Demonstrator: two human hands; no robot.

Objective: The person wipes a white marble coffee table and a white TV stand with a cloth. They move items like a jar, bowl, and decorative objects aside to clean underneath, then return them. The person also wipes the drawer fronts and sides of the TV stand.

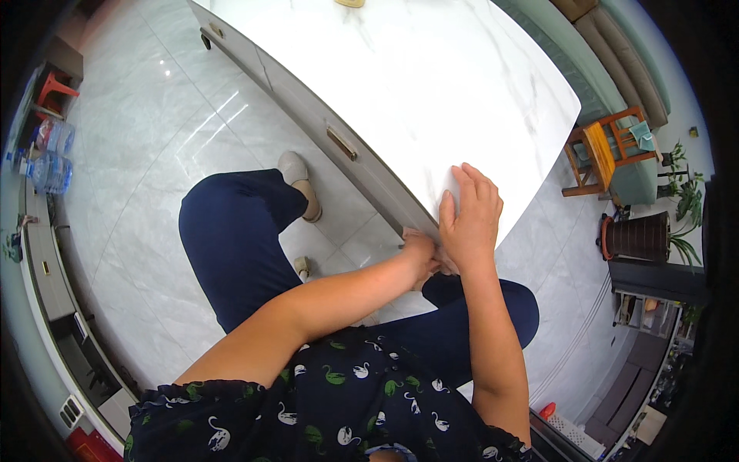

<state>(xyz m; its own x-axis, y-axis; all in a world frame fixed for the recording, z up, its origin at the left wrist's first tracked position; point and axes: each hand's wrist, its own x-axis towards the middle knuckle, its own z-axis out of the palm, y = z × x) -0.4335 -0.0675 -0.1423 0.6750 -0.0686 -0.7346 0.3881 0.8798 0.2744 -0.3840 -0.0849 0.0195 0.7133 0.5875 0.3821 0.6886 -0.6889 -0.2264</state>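
A low table with a white marble-patterned top (404, 86) and grey drawer fronts stands before me. My right hand (472, 216) rests on the top near its close corner, fingers a little apart, holding nothing. Below the table's edge, my left hand (421, 257) is shut on a pinkish cloth (447, 263), pressed against the lower part of the table's corner. Part of the cloth and some of my left fingers are hidden. A metal drawer handle (342, 144) sits on the side panel, up and left of my hands.
My bent knees flank the table's corner over a grey tiled floor (144, 231). A wooden chair (600, 153) and a potted plant (638, 235) stand to the right. Large water bottles (52, 172) and a long low cabinet (49, 271) line the left side.
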